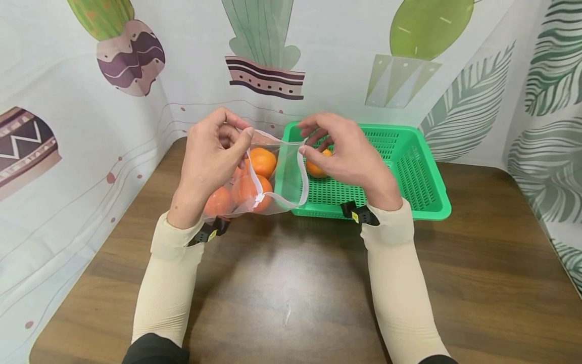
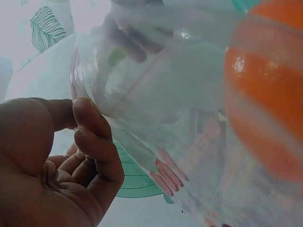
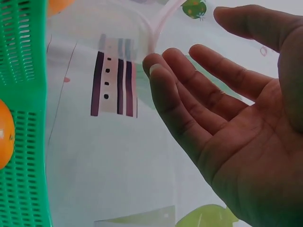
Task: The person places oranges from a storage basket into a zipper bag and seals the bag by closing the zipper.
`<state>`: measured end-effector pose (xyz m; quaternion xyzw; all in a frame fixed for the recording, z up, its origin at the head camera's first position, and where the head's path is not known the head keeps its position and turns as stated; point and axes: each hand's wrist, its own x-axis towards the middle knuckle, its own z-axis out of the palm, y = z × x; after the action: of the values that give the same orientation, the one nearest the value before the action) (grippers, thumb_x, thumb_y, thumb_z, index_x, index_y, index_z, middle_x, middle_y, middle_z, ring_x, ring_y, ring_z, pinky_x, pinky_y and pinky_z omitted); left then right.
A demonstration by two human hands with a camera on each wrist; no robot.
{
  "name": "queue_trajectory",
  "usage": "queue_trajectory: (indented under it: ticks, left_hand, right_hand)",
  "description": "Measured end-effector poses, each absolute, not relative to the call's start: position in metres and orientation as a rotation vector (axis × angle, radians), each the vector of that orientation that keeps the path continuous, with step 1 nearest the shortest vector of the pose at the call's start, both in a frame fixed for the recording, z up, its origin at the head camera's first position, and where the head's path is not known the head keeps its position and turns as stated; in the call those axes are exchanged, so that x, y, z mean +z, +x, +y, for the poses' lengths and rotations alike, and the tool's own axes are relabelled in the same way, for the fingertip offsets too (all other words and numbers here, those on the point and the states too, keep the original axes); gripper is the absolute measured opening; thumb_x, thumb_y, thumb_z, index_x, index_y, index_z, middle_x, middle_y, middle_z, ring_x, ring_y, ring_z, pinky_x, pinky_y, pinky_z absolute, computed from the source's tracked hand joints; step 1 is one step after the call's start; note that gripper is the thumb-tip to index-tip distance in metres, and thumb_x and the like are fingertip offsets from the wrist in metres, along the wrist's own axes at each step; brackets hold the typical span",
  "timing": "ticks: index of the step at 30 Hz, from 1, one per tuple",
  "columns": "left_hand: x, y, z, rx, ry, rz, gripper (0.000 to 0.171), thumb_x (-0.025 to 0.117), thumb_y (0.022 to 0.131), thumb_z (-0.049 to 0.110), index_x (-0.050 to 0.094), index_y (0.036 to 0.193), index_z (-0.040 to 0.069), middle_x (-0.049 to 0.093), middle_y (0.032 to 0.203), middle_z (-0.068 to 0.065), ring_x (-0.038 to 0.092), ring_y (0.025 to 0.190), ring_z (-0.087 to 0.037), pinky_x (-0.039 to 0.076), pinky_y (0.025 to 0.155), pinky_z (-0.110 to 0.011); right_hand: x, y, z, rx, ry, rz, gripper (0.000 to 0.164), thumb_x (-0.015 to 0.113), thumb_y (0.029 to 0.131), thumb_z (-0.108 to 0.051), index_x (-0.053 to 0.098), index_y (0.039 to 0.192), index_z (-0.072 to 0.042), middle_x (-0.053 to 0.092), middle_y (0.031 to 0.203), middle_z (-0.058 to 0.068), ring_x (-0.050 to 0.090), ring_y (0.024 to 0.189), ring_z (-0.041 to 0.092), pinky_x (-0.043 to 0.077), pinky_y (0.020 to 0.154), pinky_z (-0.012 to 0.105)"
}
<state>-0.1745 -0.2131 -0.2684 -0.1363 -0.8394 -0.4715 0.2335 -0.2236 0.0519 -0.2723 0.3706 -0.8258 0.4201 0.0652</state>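
My left hand point(image 1: 211, 156) pinches the white-edged rim of a clear zip bag point(image 1: 284, 202) between thumb and index finger, as the left wrist view also shows. Several oranges point(image 1: 262, 162) lie inside the bag, whose mouth gapes toward the right. A small white slider point(image 1: 259, 198) sits on its zip edge. At the right side of the mouth is my right hand point(image 1: 343, 149), its thumb apart from the loosely bent fingers point(image 3: 189, 94) and nothing gripped in the right wrist view. Below that hand, another orange point(image 1: 316, 167) sits in a green plastic basket point(image 1: 429, 177), partly hidden by the fingers.
The basket stands at the back of the brown wooden table point(image 1: 282, 283), just right of the bag, which overlaps its left edge. Behind the table hangs a white cloth point(image 1: 336, 55) printed with cacti and leaves. Each wrist carries a small black camera point(image 1: 359, 215).
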Motion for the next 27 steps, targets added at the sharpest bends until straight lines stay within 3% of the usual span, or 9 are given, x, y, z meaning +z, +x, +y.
queue_trajectory:
  ticks: [20,27]
  left_hand:
    - [-0.269,-0.175,-0.214,-1.284,-0.376,-2.309,0.010,0.069,0.100,0.009,0.067,0.106,0.001,0.064,0.061,-0.009,0.057,0.043,-0.019,0.038,0.037,-0.022]
    - [-0.267,-0.174,-0.213,-1.286,-0.381,-2.314,0.011,0.070,0.101,0.011,0.067,0.107,0.003,0.066,0.062,-0.007,0.059,0.045,-0.027,0.040,0.039,-0.022]
  right_hand:
    - [-0.286,-0.247,0.061,1.198,0.964,-2.539,0.032,0.071,0.099,-0.013,0.068,0.129,-0.003,0.070,0.123,0.010,0.068,0.107,0.029,0.056,0.093,0.045]
    - [-0.290,-0.252,0.064,1.102,0.919,-2.562,0.033,0.070,0.099,-0.014,0.068,0.130,-0.003,0.070,0.122,0.011,0.067,0.108,0.028,0.055,0.091,0.043]
